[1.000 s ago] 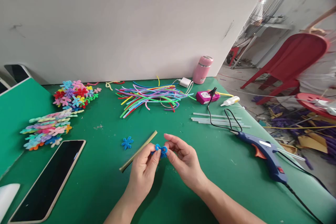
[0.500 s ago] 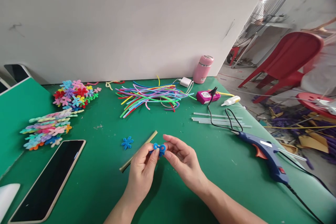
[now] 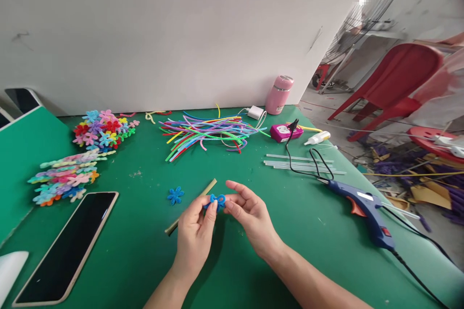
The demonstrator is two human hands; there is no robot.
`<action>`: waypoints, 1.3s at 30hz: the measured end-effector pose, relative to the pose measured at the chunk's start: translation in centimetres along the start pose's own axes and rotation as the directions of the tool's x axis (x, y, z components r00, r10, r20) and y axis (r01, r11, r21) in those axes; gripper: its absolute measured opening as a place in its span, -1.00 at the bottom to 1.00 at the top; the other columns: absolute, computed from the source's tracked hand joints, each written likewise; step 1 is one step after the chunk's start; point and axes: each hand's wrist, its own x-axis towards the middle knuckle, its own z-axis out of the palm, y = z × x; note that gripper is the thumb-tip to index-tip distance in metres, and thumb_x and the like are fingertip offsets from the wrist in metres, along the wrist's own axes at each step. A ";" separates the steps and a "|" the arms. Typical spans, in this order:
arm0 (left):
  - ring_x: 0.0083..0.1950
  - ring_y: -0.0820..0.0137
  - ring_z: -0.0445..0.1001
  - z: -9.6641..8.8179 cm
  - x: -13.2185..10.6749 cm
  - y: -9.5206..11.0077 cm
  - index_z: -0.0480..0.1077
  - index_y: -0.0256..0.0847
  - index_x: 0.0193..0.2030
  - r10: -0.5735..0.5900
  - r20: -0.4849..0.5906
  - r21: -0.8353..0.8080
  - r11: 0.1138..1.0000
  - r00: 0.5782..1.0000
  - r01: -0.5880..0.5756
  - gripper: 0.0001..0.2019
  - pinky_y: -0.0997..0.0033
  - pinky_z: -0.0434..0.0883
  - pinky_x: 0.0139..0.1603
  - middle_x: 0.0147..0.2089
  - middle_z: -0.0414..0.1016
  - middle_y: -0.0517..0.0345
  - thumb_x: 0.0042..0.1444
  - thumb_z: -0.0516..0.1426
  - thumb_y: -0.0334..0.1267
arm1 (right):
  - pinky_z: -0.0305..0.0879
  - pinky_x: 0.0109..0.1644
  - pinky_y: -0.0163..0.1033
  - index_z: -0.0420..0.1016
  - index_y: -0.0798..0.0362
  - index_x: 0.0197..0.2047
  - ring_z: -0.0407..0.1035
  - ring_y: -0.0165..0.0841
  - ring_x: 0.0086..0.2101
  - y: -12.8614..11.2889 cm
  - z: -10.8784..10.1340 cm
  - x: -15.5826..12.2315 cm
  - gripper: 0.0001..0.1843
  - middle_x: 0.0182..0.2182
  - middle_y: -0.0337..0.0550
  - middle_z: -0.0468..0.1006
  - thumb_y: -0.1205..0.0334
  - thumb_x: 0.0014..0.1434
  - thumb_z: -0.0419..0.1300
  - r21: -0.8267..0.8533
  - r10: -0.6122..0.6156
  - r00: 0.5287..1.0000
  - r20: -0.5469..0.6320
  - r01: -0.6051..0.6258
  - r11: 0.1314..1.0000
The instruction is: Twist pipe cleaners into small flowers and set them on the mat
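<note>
Shaping of fuzzy stems at a smooth green tabletop (image 3: pixel 137 260). A small bright-blue looped piece of fuzzy stem (image 3: pixel 218 198) is held above the near middle of the table, between the two hands. The left hand (image 3: pixel 195 227) is closed in a pinch, thumb against forefinger, with the piece between them. The right hand (image 3: pixel 252 219) is half open: its thumb and forefinger meet the piece's right edge, the other fingers curl loosely, and whether it grips cannot be told.

Progress, as judged: the loops are formed, but the piece seems only partly shaped, since it is not spread flat like the finished blue fuzzy flower (image 3: pixel 176 195) lying to the left. Many flowers appear complete in the multicoloured heap (image 3: pixel 103 130) at far left and the stacked pastel rows (image 3: pixel 68 176) nearer; the loose bundle of coloured stems (image 3: pixel 210 135) at far centre is unworked.

Counts: held piece, one; separate flat blue flower, one; narrow olive strip (image 3: pixel 209 188) running behind the left hand, one; blue glue gun (image 3: pixel 362 203) at right, one; loose translucent glue sticks (image 3: pixel 300 164), at least three; pink flask (image 3: pixel 279 95) at far right, one. Heaped flowers and bundled stems overlap too much for counting.
</note>
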 end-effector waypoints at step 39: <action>-0.49 0.53 0.12 -1.7 0.0 3.1 0.36 -0.25 -0.42 -0.179 0.328 -0.139 0.962 0.928 0.234 -0.84 0.58 0.14 -0.49 -0.53 0.19 0.28 0.00 0.11 -0.18 | 0.18 -0.36 -0.35 0.33 0.08 -0.33 0.26 -0.42 -0.44 -3.4 -1.7 -0.6 -0.84 -0.47 -0.17 0.41 0.27 0.19 -0.04 -0.676 -0.323 0.745 0.584 0.667 0.315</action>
